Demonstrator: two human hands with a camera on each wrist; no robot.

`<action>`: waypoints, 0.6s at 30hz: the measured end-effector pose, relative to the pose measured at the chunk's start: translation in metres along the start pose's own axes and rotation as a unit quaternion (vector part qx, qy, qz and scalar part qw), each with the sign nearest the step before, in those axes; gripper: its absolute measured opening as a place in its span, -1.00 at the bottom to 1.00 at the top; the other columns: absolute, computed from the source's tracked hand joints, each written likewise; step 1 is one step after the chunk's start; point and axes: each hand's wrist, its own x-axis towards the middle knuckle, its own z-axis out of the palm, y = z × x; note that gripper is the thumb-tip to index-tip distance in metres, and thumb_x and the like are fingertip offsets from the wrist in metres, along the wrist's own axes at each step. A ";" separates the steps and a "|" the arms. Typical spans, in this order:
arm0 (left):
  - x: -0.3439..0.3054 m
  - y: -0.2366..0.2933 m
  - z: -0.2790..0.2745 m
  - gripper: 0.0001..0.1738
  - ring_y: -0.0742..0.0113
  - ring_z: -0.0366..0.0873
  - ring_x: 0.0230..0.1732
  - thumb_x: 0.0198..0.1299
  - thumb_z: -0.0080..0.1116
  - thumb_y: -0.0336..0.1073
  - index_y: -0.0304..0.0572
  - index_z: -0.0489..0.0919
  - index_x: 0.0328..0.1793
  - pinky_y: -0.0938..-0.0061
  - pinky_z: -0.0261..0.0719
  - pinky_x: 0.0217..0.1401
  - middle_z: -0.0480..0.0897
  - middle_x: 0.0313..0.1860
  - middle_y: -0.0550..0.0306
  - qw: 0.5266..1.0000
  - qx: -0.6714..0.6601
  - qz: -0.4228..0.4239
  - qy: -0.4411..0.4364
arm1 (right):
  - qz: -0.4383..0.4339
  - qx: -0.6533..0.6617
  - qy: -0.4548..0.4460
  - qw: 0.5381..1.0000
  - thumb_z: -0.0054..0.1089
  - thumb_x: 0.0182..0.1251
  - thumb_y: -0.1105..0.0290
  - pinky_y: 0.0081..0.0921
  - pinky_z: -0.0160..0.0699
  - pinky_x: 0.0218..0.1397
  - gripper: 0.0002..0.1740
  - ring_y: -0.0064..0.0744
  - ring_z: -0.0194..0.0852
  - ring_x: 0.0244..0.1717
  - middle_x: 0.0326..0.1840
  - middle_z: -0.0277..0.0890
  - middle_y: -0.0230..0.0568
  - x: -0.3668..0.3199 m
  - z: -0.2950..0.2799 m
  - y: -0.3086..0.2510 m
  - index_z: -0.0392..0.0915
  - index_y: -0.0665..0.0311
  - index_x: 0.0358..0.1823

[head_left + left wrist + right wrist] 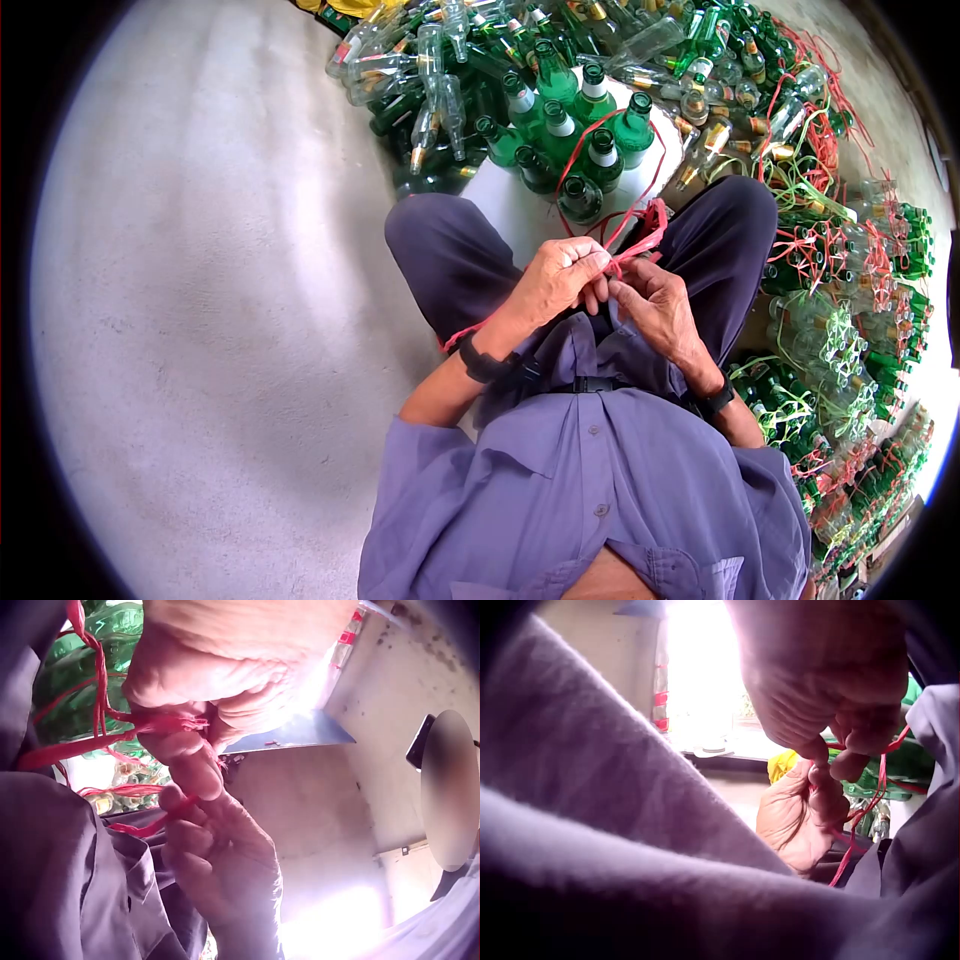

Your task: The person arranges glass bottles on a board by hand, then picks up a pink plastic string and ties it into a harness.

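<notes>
My left hand [560,280] pinches a red plastic string [648,232] between thumb and curled fingers, in front of my lap. Right beside it, my right hand [660,310] also pinches the string, fingertips close to the left ones. From the hands a thin loop of the string runs out over a group of upright green bottles [580,200] standing on a white board [500,205]. The left wrist view shows short frayed string ends [191,722] by the left fingers, with the right hand [217,877] below. Part of the string is hidden inside the fingers.
Loose clear and green bottles [430,90] lie heaped behind the board. Along the right stand bundles of bottles [850,250] tied with red and green string. More red string [820,140] lies by the heap. Bare concrete floor [220,300] stretches along the left.
</notes>
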 end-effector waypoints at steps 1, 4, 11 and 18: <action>0.001 -0.002 0.000 -0.69 0.54 0.54 -0.61 0.47 0.01 -0.19 -0.29 0.60 -0.20 0.66 0.38 -0.59 0.65 -0.51 0.18 1.000 0.000 0.000 0.000 | 0.042 0.051 -0.019 0.998 0.30 0.29 0.49 -0.53 0.38 -0.43 -0.86 -0.63 0.37 -0.51 -0.52 0.45 -0.41 0.001 0.001 0.002 0.60 0.38 -0.18; 0.004 -0.006 0.006 -0.70 0.49 0.56 -0.64 0.46 0.02 -0.24 -0.31 0.58 -0.26 0.63 0.43 -0.59 0.63 -0.53 0.18 0.999 0.011 0.012 0.038 | -0.091 -0.065 -0.004 0.994 0.22 0.36 0.48 -0.51 0.31 -0.49 -0.86 -0.61 0.29 -0.58 -0.64 0.35 -0.35 -0.004 0.000 0.009 0.58 0.41 -0.35; 0.007 -0.003 0.001 -0.76 0.53 0.56 -0.55 0.41 0.11 -0.30 -0.31 0.60 -0.29 0.58 0.51 -0.49 0.61 -0.55 0.21 0.991 0.121 0.036 0.036 | -0.070 -0.060 -0.042 0.995 0.16 0.38 0.46 -0.53 0.35 -0.42 -0.80 -0.64 0.33 -0.51 -0.59 0.41 -0.32 -0.003 -0.016 -0.003 0.57 0.45 -0.39; 0.013 -0.015 -0.010 -0.74 0.50 0.56 0.06 0.24 0.26 -0.52 -0.31 0.61 0.05 0.56 0.59 0.08 0.64 0.07 0.14 0.980 0.137 0.141 -0.014 | 0.060 0.058 -0.034 0.996 0.10 0.40 0.34 -0.63 0.38 -0.33 -0.73 -0.68 0.36 -0.44 -0.49 0.53 -0.42 0.002 -0.016 -0.002 0.64 0.41 -0.33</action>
